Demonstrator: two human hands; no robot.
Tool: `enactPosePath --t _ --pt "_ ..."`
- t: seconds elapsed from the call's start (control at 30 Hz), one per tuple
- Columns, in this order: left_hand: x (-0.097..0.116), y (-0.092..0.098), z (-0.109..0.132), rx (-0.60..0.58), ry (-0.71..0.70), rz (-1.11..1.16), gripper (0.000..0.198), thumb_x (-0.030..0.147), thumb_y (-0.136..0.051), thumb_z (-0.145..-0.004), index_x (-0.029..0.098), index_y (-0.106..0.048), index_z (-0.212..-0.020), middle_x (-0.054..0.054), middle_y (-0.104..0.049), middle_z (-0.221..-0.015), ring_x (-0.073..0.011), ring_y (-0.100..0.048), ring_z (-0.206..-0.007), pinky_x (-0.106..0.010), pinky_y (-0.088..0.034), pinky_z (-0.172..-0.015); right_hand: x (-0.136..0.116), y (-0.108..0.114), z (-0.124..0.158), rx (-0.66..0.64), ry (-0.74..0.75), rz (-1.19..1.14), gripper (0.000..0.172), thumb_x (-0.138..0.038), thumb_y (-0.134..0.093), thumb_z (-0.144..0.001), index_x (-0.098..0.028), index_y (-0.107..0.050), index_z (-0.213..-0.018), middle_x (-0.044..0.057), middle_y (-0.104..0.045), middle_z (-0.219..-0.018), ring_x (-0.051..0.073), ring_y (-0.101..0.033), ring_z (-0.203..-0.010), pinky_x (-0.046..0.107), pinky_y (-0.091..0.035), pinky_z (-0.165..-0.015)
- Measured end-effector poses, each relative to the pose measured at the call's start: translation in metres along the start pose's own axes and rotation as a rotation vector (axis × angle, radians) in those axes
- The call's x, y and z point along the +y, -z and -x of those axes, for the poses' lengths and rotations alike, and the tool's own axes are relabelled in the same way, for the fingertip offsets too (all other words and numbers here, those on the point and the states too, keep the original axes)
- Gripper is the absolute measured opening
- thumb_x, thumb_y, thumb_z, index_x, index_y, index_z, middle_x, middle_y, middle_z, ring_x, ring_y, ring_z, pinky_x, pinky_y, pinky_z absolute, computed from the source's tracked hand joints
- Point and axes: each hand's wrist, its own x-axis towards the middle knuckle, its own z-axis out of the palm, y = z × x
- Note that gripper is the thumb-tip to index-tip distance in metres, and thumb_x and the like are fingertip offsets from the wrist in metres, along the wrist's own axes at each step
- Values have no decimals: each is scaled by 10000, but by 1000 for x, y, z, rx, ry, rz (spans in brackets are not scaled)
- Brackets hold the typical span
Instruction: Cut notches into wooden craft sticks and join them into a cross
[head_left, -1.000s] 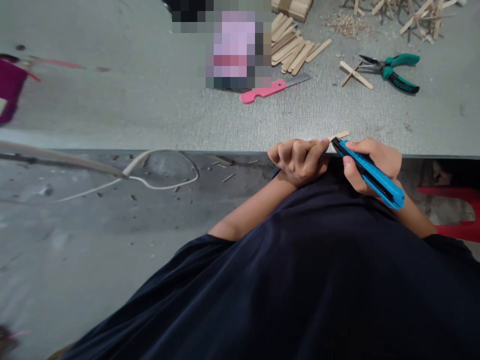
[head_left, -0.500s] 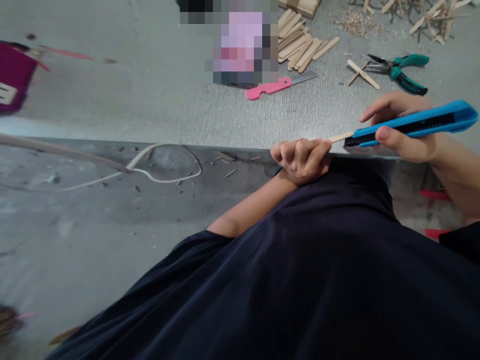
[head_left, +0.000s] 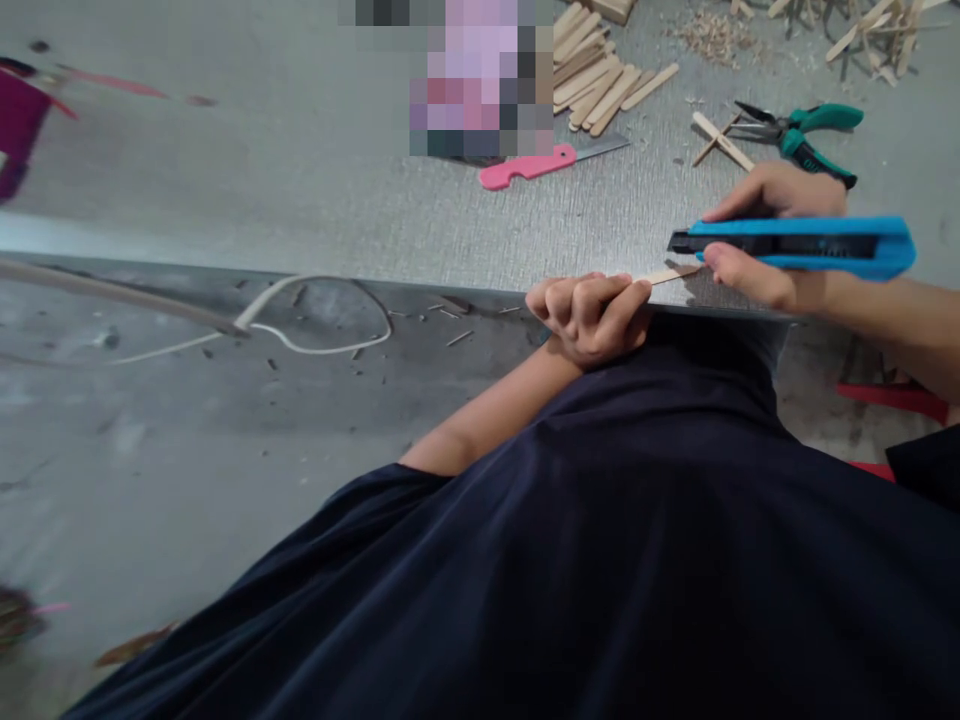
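Observation:
My left hand [head_left: 592,315] is closed around one end of a wooden craft stick [head_left: 670,274] at the table's front edge. The stick's other end points right, over the tabletop. In my right hand [head_left: 772,235] is a blue utility knife [head_left: 817,245], gripped between thumb and fingers. Its black tip points left and sits just above the stick; I cannot tell whether the blade touches the wood. Behind my right hand lie green-handled pliers [head_left: 795,130], with two crossed craft sticks [head_left: 721,140] by their jaws.
A pink folding knife [head_left: 529,168] lies with its blade out on the grey table [head_left: 300,180]. Further back are a pile of craft sticks [head_left: 600,85], wood shavings [head_left: 716,38] and a tangle of sticks [head_left: 874,35]. A pale cable [head_left: 322,350] loops below the table edge.
The utility knife has moved left along the stick and swung more level, its tip now above the stick. My left hand keeps its hold on the stick.

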Motion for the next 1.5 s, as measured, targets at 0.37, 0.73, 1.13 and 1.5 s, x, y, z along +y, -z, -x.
enactPosePath --t 0.37,0.73,1.13,1.5 --pt "15 15 -18 -284 231 175 373 668 -952 -931 339 -865 -1080 -63 -784 -939 -356 -749 -1171 -670 -481 -1243 -23 -42 51 197 130 148 250 -523 -722 -1137 -304 -808 -1224 57 -887 -1030 234 -756 -713 426 -674 -687" --pt "22 14 -21 -357 202 135 428 747 -886 -964 351 -874 -1124 -87 -806 -1004 -389 -770 -1214 -667 -486 -1241 -24 -43 40 284 332 115 176 -343 -805 -1048 -284 -753 -1206 -19 -895 -999 154 -760 -658 303 -613 -618" --pt "25 21 -31 -372 170 119 499 807 -946 -860 397 -895 -1141 -72 -701 -944 -402 -747 -1161 -660 -491 -1153 -18 -60 46 264 379 314 195 -317 -678 -1063 -351 -662 -1254 -13 -794 -947 234 -777 -744 391 -647 -691" --pt "18 10 -24 -214 53 86 539 851 -892 -827 378 -920 -1084 -64 -727 -888 -360 -721 -1010 -636 -454 -1077 -16 -84 59 486 465 444 175 -285 -646 -1058 -301 -620 -1230 -68 -659 -776 181 -627 -572 343 -560 -551"
